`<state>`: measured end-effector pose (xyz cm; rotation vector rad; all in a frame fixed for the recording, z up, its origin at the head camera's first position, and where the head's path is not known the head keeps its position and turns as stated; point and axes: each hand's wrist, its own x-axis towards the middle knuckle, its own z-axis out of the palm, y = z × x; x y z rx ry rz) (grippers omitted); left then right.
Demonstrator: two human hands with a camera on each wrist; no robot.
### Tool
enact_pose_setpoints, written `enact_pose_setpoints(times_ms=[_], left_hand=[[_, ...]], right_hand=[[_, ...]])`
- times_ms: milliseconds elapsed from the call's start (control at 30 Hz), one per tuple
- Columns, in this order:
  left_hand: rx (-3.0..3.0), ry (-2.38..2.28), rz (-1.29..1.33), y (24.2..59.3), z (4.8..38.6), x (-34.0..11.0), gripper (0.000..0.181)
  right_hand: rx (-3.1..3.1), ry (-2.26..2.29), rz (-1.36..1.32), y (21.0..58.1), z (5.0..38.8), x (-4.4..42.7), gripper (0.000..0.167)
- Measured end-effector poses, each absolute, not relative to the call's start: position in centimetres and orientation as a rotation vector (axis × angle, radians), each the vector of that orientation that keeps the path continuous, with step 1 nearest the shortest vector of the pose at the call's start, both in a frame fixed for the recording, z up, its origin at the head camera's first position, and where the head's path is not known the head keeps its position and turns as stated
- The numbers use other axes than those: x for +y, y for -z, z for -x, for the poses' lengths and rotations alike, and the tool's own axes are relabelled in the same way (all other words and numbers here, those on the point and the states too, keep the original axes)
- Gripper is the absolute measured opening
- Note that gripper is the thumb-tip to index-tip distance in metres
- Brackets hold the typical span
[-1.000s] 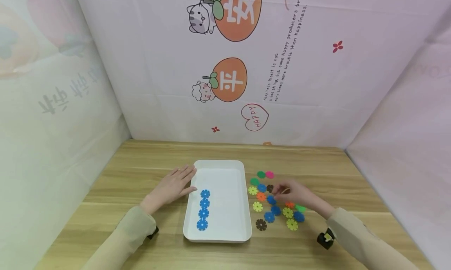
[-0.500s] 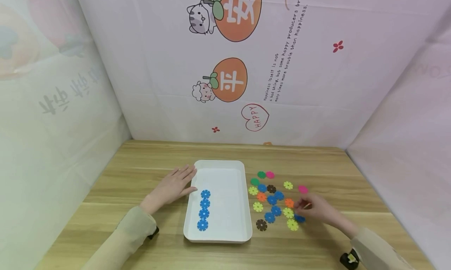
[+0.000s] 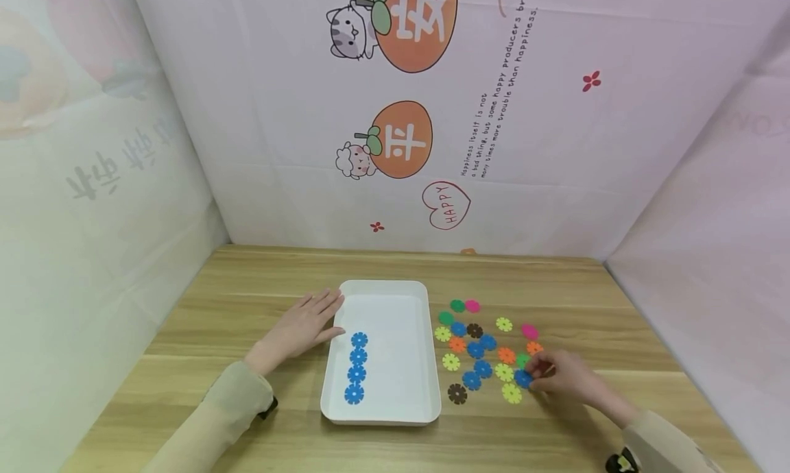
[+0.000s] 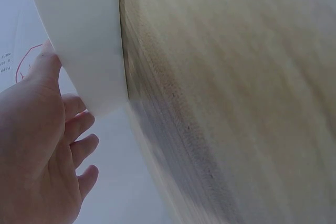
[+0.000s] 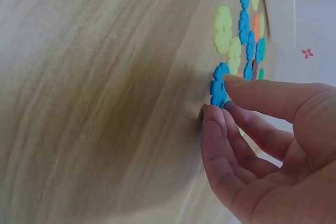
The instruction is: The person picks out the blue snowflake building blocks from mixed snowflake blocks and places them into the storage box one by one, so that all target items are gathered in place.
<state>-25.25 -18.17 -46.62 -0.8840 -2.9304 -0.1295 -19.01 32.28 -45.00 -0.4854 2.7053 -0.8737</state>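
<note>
Long and white, the tray (image 3: 398,356) holds a column of several blue notched discs (image 3: 356,373) along its left side. My left hand (image 3: 299,325) rests with extended fingers on the tray's left rim; in the left wrist view the hand (image 4: 39,150) is against the outer wall (image 4: 84,35). To the right of the tray, my right hand (image 3: 568,378) is at the right edge of a blue disc (image 3: 522,378) on the table. In the right wrist view, thumb and fingertips of that hand (image 5: 268,145) pinch the edge of the blue disc (image 5: 218,88).
Loose discs lie between the tray and my right hand: yellow (image 3: 511,393), blue (image 3: 472,380), brown (image 3: 457,393), orange (image 3: 507,355), green (image 3: 446,318) and pink (image 3: 529,331). Printed cloth walls (image 3: 524,212) stand behind and beside the wooden table (image 3: 278,274).
My right hand has moved right and nearer from the middle discs to the blue disc at the group's right side, uncovering an orange and a green disc. The left hand stays on the rim.
</note>
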Motion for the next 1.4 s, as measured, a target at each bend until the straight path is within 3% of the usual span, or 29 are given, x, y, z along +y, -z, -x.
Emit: enact_pose_setpoints(times_ms=[833,1200,1400], left_hand=[[-2.918,0.145,0.887,46.5,25.2,-18.2,0.069],[-2.918,0.155,0.887,46.4,25.1,-18.1,0.069],[-2.906,0.132,0.895,46.4,25.2,-18.2,0.069]], right_hand=[[2.731,0.831,0.397,45.3,19.4,31.4,0.033],[2.769,0.847,0.565,44.4,20.1,31.4,0.011],[2.698,0.925,0.623,42.5,21.0,30.2,0.01]])
